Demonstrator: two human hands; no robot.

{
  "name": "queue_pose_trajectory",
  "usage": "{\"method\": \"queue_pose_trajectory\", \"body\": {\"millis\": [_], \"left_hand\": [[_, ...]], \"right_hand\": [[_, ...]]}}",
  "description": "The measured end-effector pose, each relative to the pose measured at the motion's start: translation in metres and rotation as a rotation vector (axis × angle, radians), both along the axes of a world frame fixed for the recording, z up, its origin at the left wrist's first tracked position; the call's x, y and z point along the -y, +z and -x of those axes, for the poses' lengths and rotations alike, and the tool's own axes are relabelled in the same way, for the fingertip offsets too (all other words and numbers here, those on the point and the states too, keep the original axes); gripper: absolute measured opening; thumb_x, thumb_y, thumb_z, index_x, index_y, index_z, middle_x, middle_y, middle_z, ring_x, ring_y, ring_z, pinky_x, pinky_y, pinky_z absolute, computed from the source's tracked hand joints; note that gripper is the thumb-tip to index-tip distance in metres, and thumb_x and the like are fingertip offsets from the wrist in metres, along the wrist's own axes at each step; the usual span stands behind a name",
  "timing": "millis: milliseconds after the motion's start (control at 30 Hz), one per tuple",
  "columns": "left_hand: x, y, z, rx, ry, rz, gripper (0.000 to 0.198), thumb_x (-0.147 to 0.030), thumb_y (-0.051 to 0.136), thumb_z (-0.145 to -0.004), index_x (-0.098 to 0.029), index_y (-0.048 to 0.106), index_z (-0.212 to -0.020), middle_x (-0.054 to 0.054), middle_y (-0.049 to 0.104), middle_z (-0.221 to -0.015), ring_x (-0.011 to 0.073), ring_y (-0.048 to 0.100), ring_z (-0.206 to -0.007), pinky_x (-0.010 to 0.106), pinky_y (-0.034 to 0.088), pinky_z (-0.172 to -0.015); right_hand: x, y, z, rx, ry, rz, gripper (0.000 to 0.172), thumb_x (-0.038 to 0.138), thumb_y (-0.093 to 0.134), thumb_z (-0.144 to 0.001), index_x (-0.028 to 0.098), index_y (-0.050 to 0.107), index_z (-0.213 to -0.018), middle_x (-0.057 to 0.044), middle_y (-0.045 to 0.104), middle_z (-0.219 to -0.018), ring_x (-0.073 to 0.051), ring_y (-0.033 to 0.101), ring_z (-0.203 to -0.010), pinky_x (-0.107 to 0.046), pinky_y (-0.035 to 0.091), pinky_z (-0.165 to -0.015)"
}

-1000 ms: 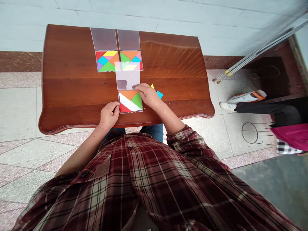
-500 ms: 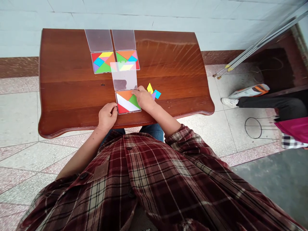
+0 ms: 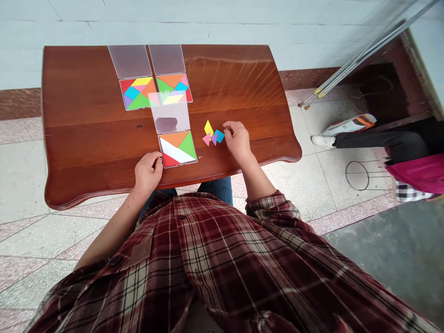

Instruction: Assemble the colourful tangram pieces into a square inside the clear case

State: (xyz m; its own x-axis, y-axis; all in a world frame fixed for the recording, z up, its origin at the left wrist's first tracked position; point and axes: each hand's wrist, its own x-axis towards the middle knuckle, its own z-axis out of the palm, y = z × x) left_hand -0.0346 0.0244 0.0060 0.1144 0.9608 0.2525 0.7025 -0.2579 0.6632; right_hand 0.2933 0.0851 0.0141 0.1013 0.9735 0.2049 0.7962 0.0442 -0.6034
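Tangram pieces (image 3: 212,137), 4 loose ones in yellow, pink, purple and blue, bunched together on a polished wooden table (image 3: 243,83), just right of frame centre. Right hand (image 3: 237,140) just beside the blue piece, fingers (image 3: 227,127) loosely curled and released, nothing held. Left hand (image 3: 148,173) at lower centre left, fingers (image 3: 157,159) curled against the left edge of an open clear plastic case (image 3: 178,165), whether gripping or only resting impossible to tell. Orange, green, red and white shapes inside that case, its lid (image 3: 169,113) lying open just above it and overlapping the 2 filled cases (image 3: 138,93) at upper centre. At far right, beyond the table, a seated person's black-trousered leg (image 3: 378,139) and white sneaker (image 3: 322,141), with magenta cloth (image 3: 414,173) alongside.
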Motion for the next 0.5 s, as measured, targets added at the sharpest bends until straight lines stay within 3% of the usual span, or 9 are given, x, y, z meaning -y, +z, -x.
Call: {"method": "queue_pose_trajectory", "body": {"millis": [167,300,500], "left_hand": [[-0.001,0.0,0.0,-0.005,0.01,0.0,0.021,-0.026,0.047,-0.088,-0.021,0.066,-0.094,0.004,0.07,-0.09,0.0191,0.064,-0.085,0.031,0.05,-0.081],[-0.001,0.0,0.001,-0.004,0.002,-0.013,0.02,-0.026,0.047,-0.089,-0.02,0.066,-0.093,0.004,0.069,-0.088,0.0192,0.063,-0.082,0.031,0.05,-0.08],[-0.001,-0.003,0.002,-0.002,-0.003,-0.032,0.019,-0.025,0.048,-0.088,-0.02,0.066,-0.094,0.004,0.068,-0.087,0.0191,0.063,-0.082,0.031,0.048,-0.078]], "right_hand": [[-0.002,0.0,-0.004,0.053,-0.038,0.088,0.027,0.02,0.052,-0.086,0.019,0.065,-0.11,-0.012,0.067,-0.107,-0.026,0.065,-0.097,-0.047,0.052,-0.097],[0.0,0.004,0.0,0.072,0.039,0.18,0.035,0.025,0.059,-0.084,0.018,0.063,-0.118,-0.014,0.066,-0.115,-0.027,0.063,-0.099,-0.047,0.053,-0.094],[0.002,0.01,0.003,0.192,0.132,0.223,0.041,0.014,0.052,-0.078,0.015,0.065,-0.117,-0.015,0.068,-0.114,-0.03,0.06,-0.107,-0.047,0.049,-0.099]]}}
